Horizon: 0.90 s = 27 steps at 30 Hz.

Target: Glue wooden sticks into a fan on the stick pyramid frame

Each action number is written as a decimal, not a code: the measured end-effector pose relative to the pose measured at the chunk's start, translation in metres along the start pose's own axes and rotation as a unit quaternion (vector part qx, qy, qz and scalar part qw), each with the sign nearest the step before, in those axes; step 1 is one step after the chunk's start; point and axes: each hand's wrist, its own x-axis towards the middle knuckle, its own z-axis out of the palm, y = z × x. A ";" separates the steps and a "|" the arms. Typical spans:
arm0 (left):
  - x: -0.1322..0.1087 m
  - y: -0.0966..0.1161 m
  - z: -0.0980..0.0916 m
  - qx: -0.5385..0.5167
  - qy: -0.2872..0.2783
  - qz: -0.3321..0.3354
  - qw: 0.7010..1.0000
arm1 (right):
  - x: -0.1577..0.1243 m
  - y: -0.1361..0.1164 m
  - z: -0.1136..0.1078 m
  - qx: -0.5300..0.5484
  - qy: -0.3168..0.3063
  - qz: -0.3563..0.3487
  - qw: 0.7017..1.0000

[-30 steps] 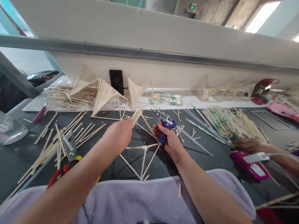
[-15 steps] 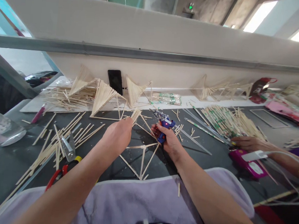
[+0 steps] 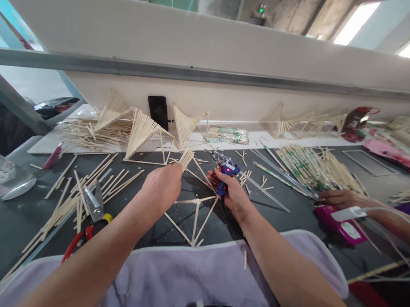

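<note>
My left hand (image 3: 163, 188) is closed round a small fan of pale wooden sticks (image 3: 186, 158), their ends poking up past the fingers. In my right hand (image 3: 231, 188) is a blue hot glue gun (image 3: 226, 174), its nozzle end wrapped in something crumpled and silvery and pointing up and left. A small red light glows on its side. Below and between the hands lies an open frame of glued sticks (image 3: 195, 219) on the dark table. How far this frame runs behind my left hand is hidden.
Loose sticks (image 3: 62, 208) and red-handled pliers (image 3: 88, 232) lie at left. Behind stand stick models (image 3: 142, 134) and a phone (image 3: 158, 112). To the right are bundled sticks (image 3: 303, 168), a pink device (image 3: 341, 225) and another person's hand (image 3: 343, 198). A clear glue stick (image 3: 266, 192) lies nearby.
My left hand and its sticks have shifted very slightly to the right. My right hand and the glue gun look unmoved. The other person's hand has drawn back a little to the right.
</note>
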 end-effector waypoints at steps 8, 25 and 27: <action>0.000 0.002 -0.002 -0.011 -0.014 -0.023 1.000 | 0.000 0.000 0.000 -0.007 0.003 0.002 1.000; 0.000 0.004 0.002 -0.014 -0.011 -0.029 0.999 | 0.000 0.000 0.001 -0.014 0.010 0.000 1.000; 0.000 0.003 0.001 -0.015 -0.014 -0.032 0.999 | 0.000 0.000 0.001 -0.017 0.011 0.000 1.000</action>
